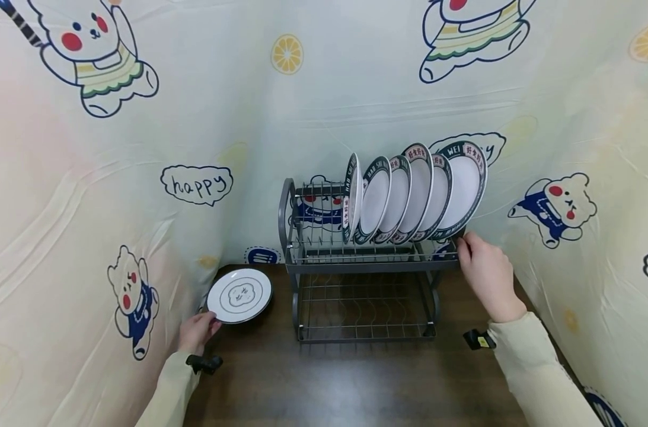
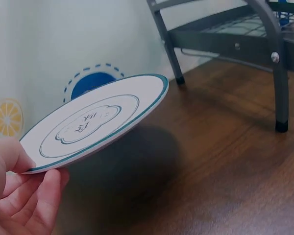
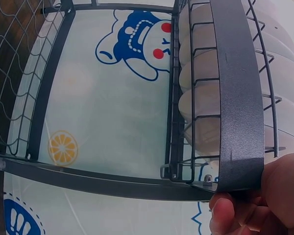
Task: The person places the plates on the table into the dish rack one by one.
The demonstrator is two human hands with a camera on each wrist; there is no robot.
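Observation:
Between thumb and fingers, my left hand [image 1: 197, 332] pinches the near-left rim of a white plate [image 1: 240, 295] with a dark green edge and a printed centre. In the left wrist view the plate [image 2: 95, 120] is tilted and raised off the table, a shadow under it. The front right corner of a grey two-tier dish rack [image 1: 372, 268] is gripped by my right hand [image 1: 486, 274]; its fingers [image 3: 223, 215] curl below the rack's bar. Several plates [image 1: 417, 196] with patterned dark rims stand on edge along the rack's upper tier, toward its right.
The rack's lower tier [image 1: 366, 305] is bare wire. Dark brown tabletop [image 1: 356, 379] extends in front of the rack. A pale cloth [image 1: 329, 89] printed with cartoon bears and orange slices rises behind and on both sides.

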